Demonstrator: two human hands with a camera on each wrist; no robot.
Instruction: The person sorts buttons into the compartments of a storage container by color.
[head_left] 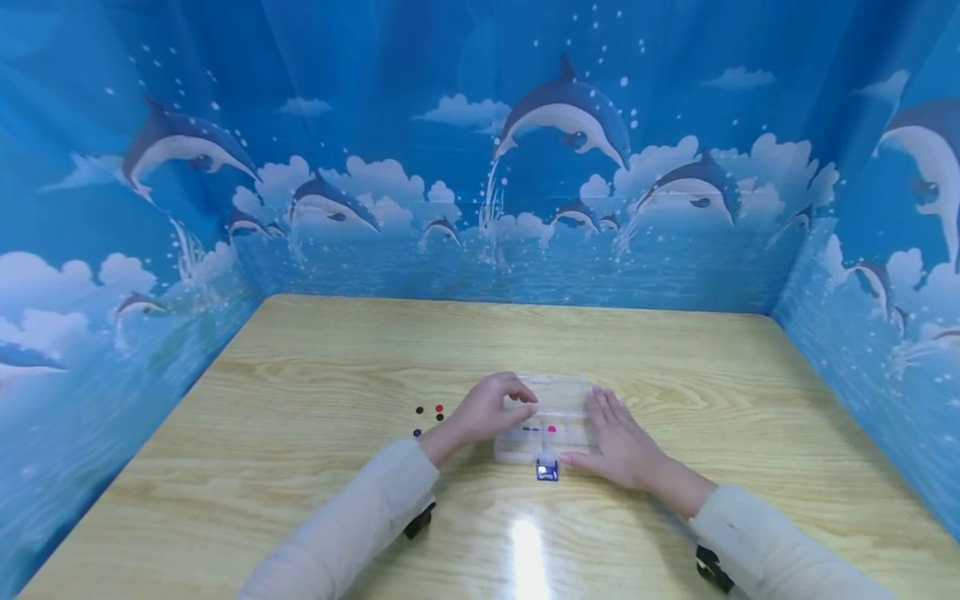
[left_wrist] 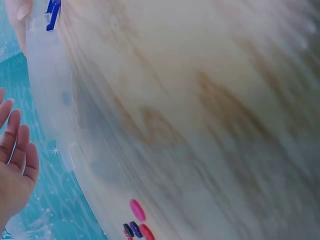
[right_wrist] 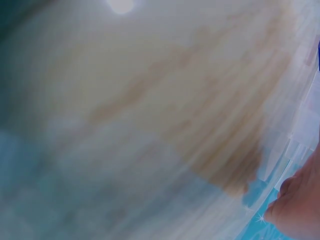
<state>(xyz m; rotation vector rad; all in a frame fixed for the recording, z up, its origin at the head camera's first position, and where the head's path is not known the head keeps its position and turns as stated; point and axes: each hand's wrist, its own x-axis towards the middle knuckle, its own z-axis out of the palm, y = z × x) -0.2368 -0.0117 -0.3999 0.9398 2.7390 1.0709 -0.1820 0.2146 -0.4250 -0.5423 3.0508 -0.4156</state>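
Observation:
A clear plastic compartment box [head_left: 573, 430] lies on the table with its transparent lid [head_left: 558, 392] tipped back. At its front edge is a blue latch [head_left: 547, 470]. Inside show a pink disc [head_left: 551, 429] and small dark pieces [head_left: 531, 429]. My left hand [head_left: 491, 407] hovers over the left side of the box, its thumb and index tips close together; whether something tiny is between them is hidden. In the left wrist view its other fingers [left_wrist: 19, 150] bend loosely. My right hand [head_left: 626, 450] rests along the right side, fingers extended, thumb by the front edge.
Several small discs, black and red [head_left: 439, 408], lie on the wooden table [head_left: 337, 500] left of the box, behind my left wrist. A blue dolphin-print curtain [head_left: 465, 275] borders the table at the back and both sides.

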